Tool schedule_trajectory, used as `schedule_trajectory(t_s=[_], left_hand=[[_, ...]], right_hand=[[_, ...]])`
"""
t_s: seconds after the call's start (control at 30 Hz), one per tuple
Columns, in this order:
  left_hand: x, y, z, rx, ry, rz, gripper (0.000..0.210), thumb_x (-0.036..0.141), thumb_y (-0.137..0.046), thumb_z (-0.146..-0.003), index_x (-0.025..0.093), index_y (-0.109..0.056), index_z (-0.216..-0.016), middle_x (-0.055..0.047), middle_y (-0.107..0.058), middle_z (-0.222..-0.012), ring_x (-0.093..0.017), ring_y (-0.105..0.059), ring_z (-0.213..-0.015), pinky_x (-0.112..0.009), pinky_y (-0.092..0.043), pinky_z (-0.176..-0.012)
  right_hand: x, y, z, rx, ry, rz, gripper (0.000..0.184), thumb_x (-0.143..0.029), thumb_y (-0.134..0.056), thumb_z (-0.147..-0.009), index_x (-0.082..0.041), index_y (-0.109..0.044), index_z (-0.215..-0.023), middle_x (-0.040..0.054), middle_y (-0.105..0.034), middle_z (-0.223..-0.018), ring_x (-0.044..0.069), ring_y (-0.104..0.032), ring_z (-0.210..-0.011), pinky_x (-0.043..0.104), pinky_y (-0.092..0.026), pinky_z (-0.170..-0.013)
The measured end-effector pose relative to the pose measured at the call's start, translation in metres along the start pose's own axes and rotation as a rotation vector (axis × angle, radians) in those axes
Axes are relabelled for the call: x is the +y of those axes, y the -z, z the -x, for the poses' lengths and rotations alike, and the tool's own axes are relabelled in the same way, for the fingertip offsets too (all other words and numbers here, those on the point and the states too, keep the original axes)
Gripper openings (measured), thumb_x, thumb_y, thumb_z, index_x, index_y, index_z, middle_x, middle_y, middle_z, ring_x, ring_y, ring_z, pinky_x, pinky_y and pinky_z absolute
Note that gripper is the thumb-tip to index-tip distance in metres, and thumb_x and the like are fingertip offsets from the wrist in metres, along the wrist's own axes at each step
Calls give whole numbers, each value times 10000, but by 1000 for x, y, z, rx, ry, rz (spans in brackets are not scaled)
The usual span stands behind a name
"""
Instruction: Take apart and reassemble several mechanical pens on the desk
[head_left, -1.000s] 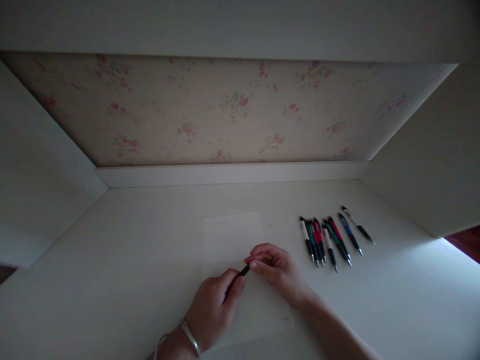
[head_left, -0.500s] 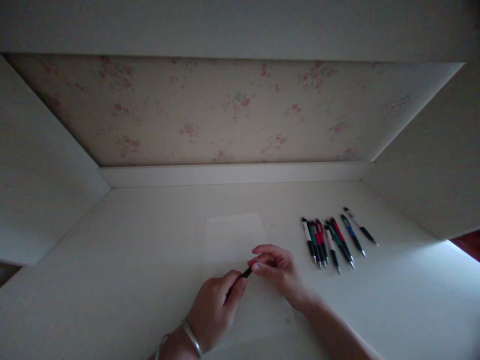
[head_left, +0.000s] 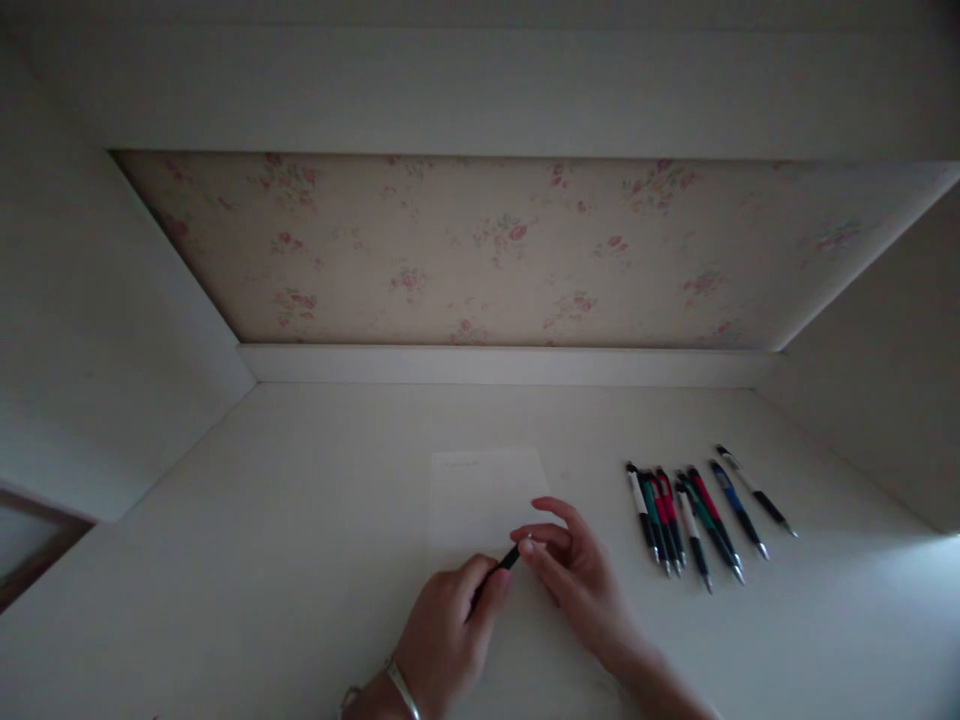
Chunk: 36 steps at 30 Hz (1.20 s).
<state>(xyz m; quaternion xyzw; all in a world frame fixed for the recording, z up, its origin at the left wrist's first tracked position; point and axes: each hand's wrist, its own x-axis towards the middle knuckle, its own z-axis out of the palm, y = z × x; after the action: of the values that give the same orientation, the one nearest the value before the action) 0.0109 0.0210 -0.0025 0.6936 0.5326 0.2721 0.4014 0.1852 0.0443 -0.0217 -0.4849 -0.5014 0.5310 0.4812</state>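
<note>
My left hand (head_left: 450, 622) is closed around a pen (head_left: 508, 559), with the thumb along its dark grip. The pen slants up to the right, and most of its barrel is hidden in the fist. At the pen's tip, the thumb and index finger of my right hand (head_left: 577, 575) pinch its small light end, while the other fingers are loosely bent. Both hands are over a sheet of white paper (head_left: 480, 490), which has a faint line of writing near its top edge. My forearms and hands cover part of the sheet.
To the right, several pens (head_left: 690, 520) with white, green, red and blue barrels lie side by side on the white desk (head_left: 330, 500). A panel stands at each side, and a floral backing (head_left: 510, 250) closes the rear beneath a white overhang.
The camera view has shifted, so the desk and pens appear lower and farther right. Slightly more of the pen's front end shows between my hands, and my right fingers are spread a little more.
</note>
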Motion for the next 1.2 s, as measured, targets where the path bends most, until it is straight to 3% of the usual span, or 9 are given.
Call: schedule_trajectory(t_s=[0.1,0.17,0.23,0.4,0.47,0.6,0.7,0.93,1.2], left_hand=[[2,0,-2,34,41,71,385,410,-340,-1013,195,-599,-827,-16,-619,-662,-161,-560,-607,-257,-372,-585],[3,0,-2,35,17,103,369,391,-355,-1007,192,-620,-844,-38,-654,-721,-177,-596,-671,-263,-408,-641],[4,1,-1,19,-8,136,360,394,-380,-1001,186,-636,-854,-34,-642,-704,-176,-590,-678,-265,-419,-664],[1,2,0,-29,47,387,440,489,-337,-1009,168,-623,-1100,5,-589,-698,-113,-432,-512,-235,-346,-506],[-2,2,0,-27,93,472,486,528,-319,-1003,158,-608,-1125,18,-550,-657,-107,-389,-497,-227,-300,-469],[-7,2,1,51,141,573,544,617,-320,-967,164,-618,-994,39,-437,-591,-117,-384,-541,-215,-304,-488],[-6,3,4,90,133,585,535,641,-328,-952,180,-597,-908,24,-454,-666,-121,-402,-588,-220,-340,-521],[-3,4,6,58,19,460,508,603,-288,-977,187,-553,-853,20,-438,-677,-136,-394,-626,-241,-345,-564],[-2,5,8,-27,-82,375,554,666,-329,-935,183,-508,-1139,21,-473,-704,-148,-428,-622,-263,-346,-599]], right_hand=[[1,-4,10,-83,133,224,624,-397,-562,-958,-342,-262,-1502,90,-722,-1180,132,-611,-558,267,-511,-528],[-3,-5,16,-229,266,382,471,-342,-522,-980,-335,-438,-1444,81,-720,-1184,202,-695,-838,333,-555,-775],[-8,-5,18,-289,324,448,355,-319,-488,-992,-310,-593,-1331,79,-716,-1177,238,-674,-1017,347,-525,-900],[-2,-4,9,-68,201,384,349,-415,-462,-996,-244,-669,-1218,32,-697,-731,156,-627,-573,246,-519,-568],[3,-4,6,-27,166,366,362,-451,-467,-987,-229,-694,-1161,7,-642,-616,148,-592,-517,237,-490,-521],[1,-4,6,-158,190,405,335,-432,-492,-980,-260,-704,-1174,13,-686,-686,156,-632,-588,239,-503,-574],[-11,-4,9,-279,213,458,300,-383,-497,-987,-304,-694,-1200,18,-722,-795,180,-672,-723,257,-521,-687],[-19,-8,8,-334,243,469,260,-341,-499,-991,-318,-716,-1132,9,-739,-863,185,-682,-786,255,-503,-721],[-10,2,12,-304,126,281,394,-321,-553,-937,-290,-575,-1329,23,-701,-831,196,-647,-762,303,-508,-714]])
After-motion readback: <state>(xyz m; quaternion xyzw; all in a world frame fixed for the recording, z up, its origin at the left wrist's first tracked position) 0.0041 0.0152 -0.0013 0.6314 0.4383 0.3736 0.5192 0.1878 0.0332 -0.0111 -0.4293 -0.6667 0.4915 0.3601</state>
